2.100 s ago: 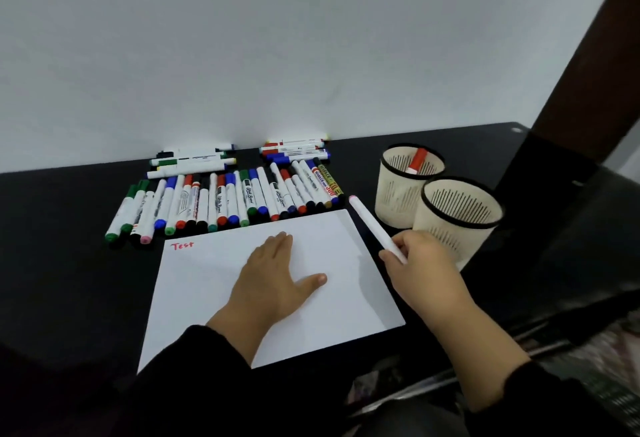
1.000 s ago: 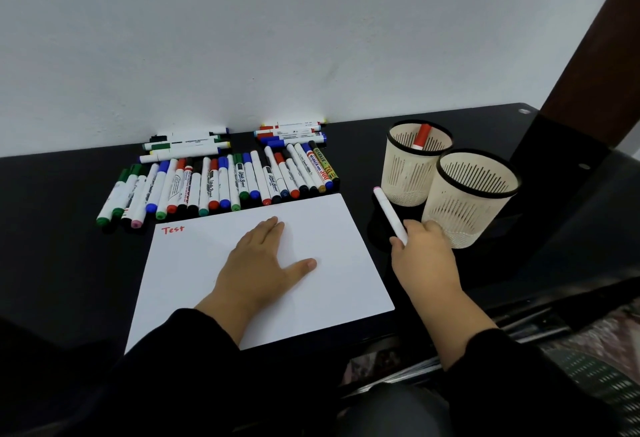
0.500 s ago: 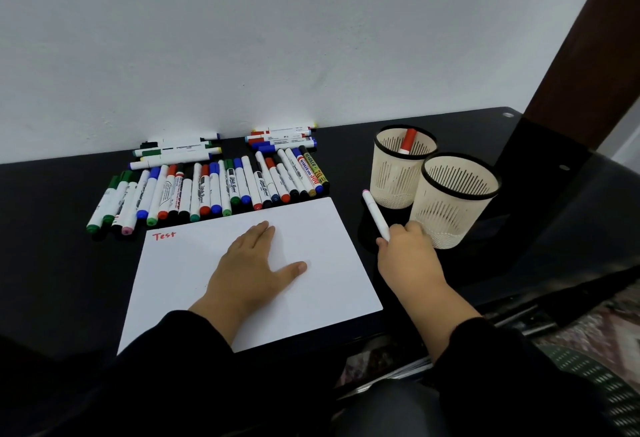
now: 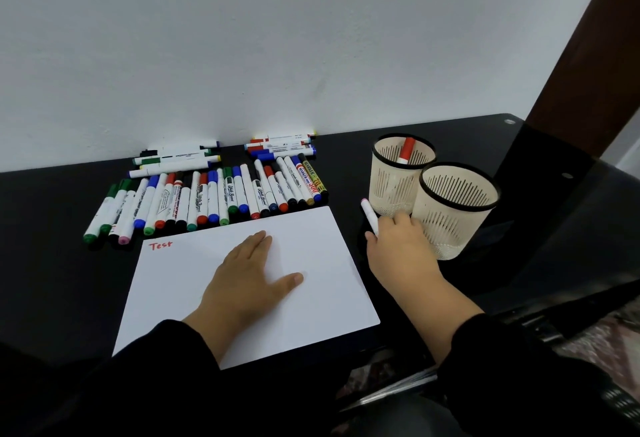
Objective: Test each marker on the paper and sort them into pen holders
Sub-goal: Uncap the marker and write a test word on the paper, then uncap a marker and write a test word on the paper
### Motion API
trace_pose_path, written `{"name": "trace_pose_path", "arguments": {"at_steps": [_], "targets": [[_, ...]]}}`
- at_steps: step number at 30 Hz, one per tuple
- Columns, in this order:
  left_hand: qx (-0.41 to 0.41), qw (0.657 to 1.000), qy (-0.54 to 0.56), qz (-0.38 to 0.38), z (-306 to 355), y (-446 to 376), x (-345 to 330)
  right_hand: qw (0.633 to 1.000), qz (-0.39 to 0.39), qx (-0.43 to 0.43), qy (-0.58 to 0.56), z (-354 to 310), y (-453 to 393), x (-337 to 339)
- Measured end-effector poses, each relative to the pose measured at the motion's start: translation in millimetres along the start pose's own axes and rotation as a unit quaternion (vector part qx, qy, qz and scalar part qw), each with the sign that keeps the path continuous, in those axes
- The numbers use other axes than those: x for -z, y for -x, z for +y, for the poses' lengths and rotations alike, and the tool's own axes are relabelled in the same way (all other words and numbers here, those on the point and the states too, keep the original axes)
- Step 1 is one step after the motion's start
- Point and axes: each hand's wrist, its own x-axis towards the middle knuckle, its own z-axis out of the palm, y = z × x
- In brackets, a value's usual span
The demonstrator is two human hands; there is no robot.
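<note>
My right hand [image 4: 398, 246] grips a white marker [image 4: 369, 215], now lower and beside the paper's [image 4: 322, 281] right edge, nearer the front pen holder [image 4: 457, 211] than two seconds ago. My left hand [image 4: 249, 281] stays flat, fingers straight, on the paper. A red marker [image 4: 406, 150] stands in the rear pen holder [image 4: 391, 187]; the others lie in a row of markers [image 4: 207, 201] on the desk [image 4: 52, 263].

Markers [image 4: 214, 197] behind paper [image 4: 322, 249]; holders [image 4: 426, 194] right, apparently touching.
</note>
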Motion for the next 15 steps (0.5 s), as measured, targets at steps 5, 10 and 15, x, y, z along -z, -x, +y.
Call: {"name": "trace_pose_path", "arguments": {"at_steps": [5,10,15], "targets": [[0.003,1.0,0.009,0.002,-1.0,-0.6,-0.5,0.997,-0.023,0.079,0.007,-22.7,-33.3,17.0],[-0.001,1.0,-0.006,0.006,0.2,-0.8,1.0,0.992,-0.078,0.096,-0.038,-35.8,-90.6,1.7],[0.003,1.0,0.003,0.013,-0.5,-1.5,-0.6,0.981,-0.139,0.132,-0.037,-50.4,-121.4,-12.9]]}}
